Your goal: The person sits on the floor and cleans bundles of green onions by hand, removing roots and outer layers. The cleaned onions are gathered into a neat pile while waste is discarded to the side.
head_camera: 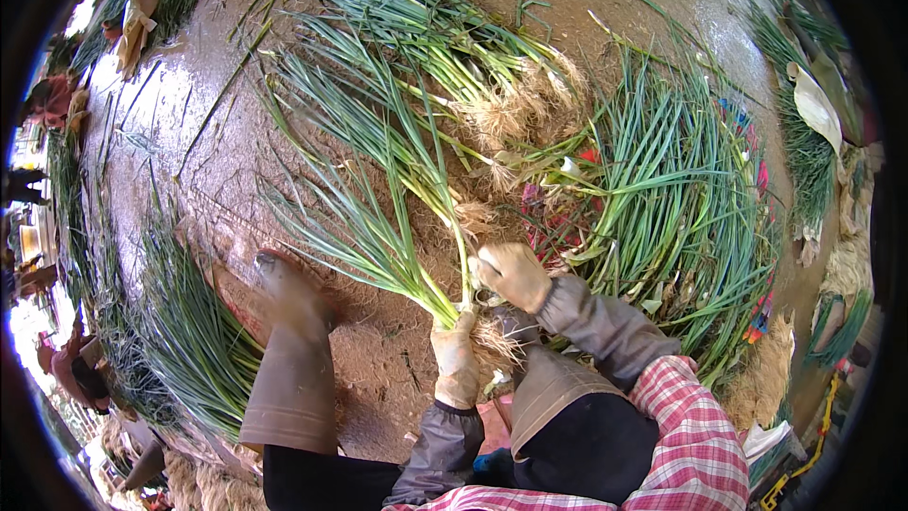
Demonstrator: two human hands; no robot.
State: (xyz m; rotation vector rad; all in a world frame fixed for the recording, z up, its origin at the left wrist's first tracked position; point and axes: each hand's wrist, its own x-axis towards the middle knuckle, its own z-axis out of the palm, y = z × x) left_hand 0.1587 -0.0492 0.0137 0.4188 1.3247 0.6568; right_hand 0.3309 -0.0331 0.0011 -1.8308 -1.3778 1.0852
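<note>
My left hand [455,362], in a cream-coloured work glove, is closed around the lower stalks of a small bunch of green onions [397,255]. Their leaves fan out to the upper left, and a tuft of pale roots [496,342] sticks out to the right of the hand. My right hand [514,275], gloved alike, pinches at an upright green onion stalk [464,266] just above the left hand. Its fingertips are partly hidden. Beyond the hands lies another loose group of green onions [397,135], with roots towards me.
A big pile of green onions [681,184] lies at the right over colourful cloth [546,227]. More lie at the far side [418,21] and in a left-hand heap [191,326]. My boots [298,369] stand on wet, dirt-covered ground [376,383]. Parts of people show at the left edge.
</note>
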